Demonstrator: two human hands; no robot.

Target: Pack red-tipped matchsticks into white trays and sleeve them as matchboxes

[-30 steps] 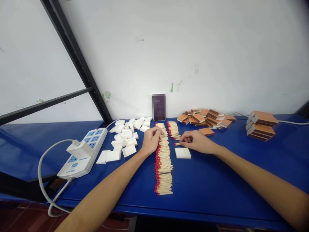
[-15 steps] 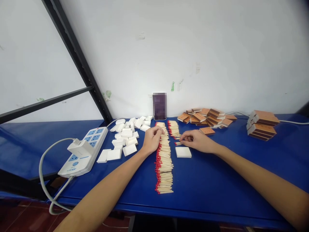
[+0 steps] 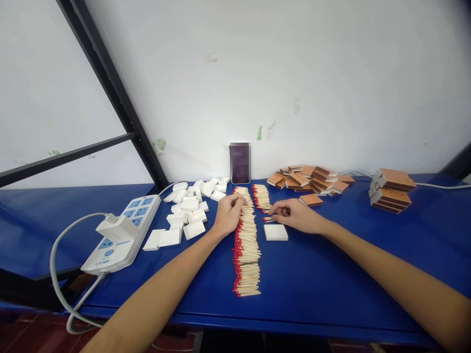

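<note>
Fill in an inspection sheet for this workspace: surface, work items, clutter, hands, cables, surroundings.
Surface: blue tabletop.
Work items: long match row, short match row beside it; white pieces heaped left, orange-brown boxes right, lone white piece between.
Clutter: power strip with adapter; upright phone-like device, screen pixelated.
Hands: left hand on the long match row; right hand at separate matches, grip unclear.
Cables: white cables looping beside the power strip; another cable along the wall.
Surroundings: marked white wall; black metal frame left.

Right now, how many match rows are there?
2: a long row, partly hidden by the left hand, and a shorter row to its right. Separate matches at the right hand are partly hidden.
</note>
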